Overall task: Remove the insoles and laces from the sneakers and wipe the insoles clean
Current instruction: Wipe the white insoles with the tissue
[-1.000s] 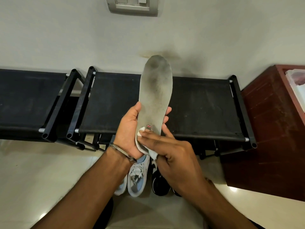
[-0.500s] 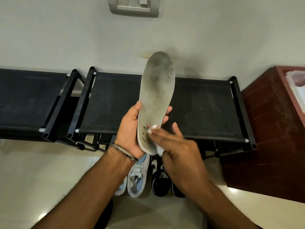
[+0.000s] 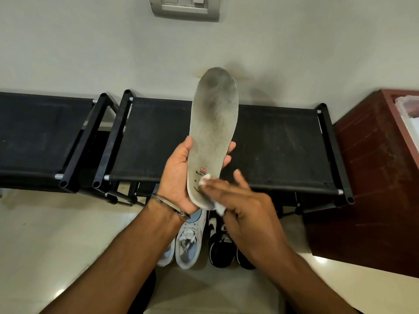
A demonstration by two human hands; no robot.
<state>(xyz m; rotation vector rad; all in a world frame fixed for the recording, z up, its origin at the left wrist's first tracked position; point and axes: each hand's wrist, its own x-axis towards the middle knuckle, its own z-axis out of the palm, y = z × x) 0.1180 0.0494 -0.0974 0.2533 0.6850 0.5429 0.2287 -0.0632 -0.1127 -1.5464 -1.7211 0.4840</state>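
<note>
My left hand (image 3: 179, 175) grips the insole (image 3: 213, 132) at its heel end, thumb on the near edge, fingertips curling round the far edge at centre frame. The insole stands nearly upright, toe end up toward the wall, grey and smudged dark near the top, a small flag mark low on its face. My right hand (image 3: 240, 200) presses a white wipe (image 3: 205, 179) against that lower part, just beside the flag; fingers lie fairly straight over the wipe, pointing left, and a bit of white pokes out below the palm too. The fingers are blurred, so I can't tell how tightly they pinch it. Both forearms rise from the bottom of the frame, left wrist wearing a metal bangle (image 3: 172, 206). Below my hands, on the pale floor, sit the white sneakers (image 3: 188, 243) and, just right of them, the black sneakers (image 3: 223, 248). Behind the insole runs a black rack (image 3: 283, 146) across mid-frame, and a brown cabinet (image 3: 371, 177) stands at the right edge.
</note>
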